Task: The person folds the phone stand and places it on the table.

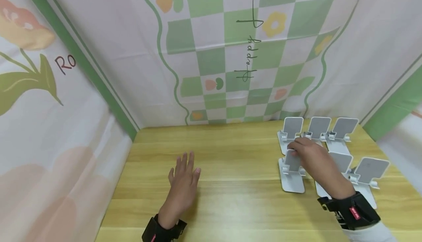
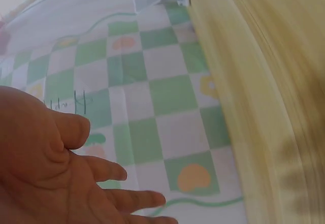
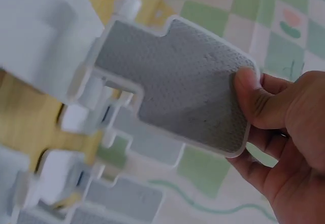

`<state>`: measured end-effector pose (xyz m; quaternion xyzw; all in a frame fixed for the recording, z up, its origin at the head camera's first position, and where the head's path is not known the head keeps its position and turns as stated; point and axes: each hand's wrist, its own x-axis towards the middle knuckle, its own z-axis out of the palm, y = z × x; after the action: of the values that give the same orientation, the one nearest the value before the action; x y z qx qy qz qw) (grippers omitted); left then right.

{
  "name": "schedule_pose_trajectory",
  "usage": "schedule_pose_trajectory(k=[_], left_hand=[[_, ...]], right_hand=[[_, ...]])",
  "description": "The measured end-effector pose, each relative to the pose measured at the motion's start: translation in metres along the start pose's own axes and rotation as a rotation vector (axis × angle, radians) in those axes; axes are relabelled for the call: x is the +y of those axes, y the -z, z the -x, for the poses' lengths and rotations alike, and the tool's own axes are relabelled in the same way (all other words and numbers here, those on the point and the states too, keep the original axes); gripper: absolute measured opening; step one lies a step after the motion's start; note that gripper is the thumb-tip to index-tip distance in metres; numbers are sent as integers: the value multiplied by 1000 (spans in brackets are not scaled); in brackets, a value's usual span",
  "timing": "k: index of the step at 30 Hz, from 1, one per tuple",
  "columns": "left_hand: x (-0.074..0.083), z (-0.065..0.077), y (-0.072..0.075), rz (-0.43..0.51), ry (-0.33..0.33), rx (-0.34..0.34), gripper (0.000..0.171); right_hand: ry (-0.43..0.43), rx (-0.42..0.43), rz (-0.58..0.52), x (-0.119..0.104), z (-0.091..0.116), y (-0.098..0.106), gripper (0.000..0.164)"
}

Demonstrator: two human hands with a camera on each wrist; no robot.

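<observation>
From afar I read "Happy" and a cut-off word on the checkered cloth [image 1: 237, 55], "RO" on the side cloth [image 1: 70, 125]; the red wristband tag [image 1: 355, 213] is illegible

At the frame's right, six stands [image 1: 292, 182] sit on the table [image 1: 237, 205] in two rows (the right hand [image 1: 313, 157] on the front-left one); left hand [image 1: 182, 185] lower centre-left, cloth [image 1: 211, 62] behind, upper frame.

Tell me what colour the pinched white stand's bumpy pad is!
The flat, bumpy pad is grey, clearest in the right wrist view.
</observation>
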<state>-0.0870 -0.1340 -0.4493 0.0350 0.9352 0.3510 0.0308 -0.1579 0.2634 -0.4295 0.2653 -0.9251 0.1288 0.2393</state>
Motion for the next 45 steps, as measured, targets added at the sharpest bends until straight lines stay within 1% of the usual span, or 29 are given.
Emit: schedule_pose_trajectory(k=[4, 7, 8, 11, 14, 18, 21, 23, 25, 26, 28, 33, 35, 39, 45], left_hand=[[13, -7, -8, 40, -97, -3, 63], [23, -11, -15, 93, -162, -37, 62], [26, -12, -18, 112, -165, -54, 61], [33, -15, -24, 200, -153, -90, 60], [36, -16, -30, 305, -128, -120, 57], [36, -17, -38, 490, -93, -165, 53], [36, -17, -42, 668, -56, -243, 51], [37, -18, -45, 767, -30, -302, 50], [37, -18, -47, 837, -13, -350, 50], [37, -18, -49, 855, -3, -365, 49], [38, -18, -51, 853, 12, -385, 47], [44, -18, -57, 841, 15, -414, 41], [46, -17, -59, 865, 13, -400, 39], [50, -16, -60, 906, 23, -350, 37], [52, -14, -59, 873, 30, -307, 36]], right_hand=[[54, 36, -24, -20, -16, 5, 26], [103, 58, -37, -36, -30, 10, 26], [116, 63, -43, -41, -33, 11, 27], [150, 74, -52, -56, -44, 16, 30], [159, 72, -66, -70, -52, 20, 29], [167, 65, -94, -85, -60, 21, 28], [173, 61, -121, -93, -64, 19, 27], [182, 62, -128, -98, -65, 18, 27], [194, 64, -130, -103, -67, 17, 28], [202, 66, -131, -105, -67, 17, 28], [215, 65, -133, -109, -68, 17, 29], [226, 53, -162, -117, -69, 19, 32], [231, 52, -169, -119, -71, 19, 31], [246, 58, -154, -122, -73, 18, 27], [252, 86, -168, -121, -74, 16, 27]])
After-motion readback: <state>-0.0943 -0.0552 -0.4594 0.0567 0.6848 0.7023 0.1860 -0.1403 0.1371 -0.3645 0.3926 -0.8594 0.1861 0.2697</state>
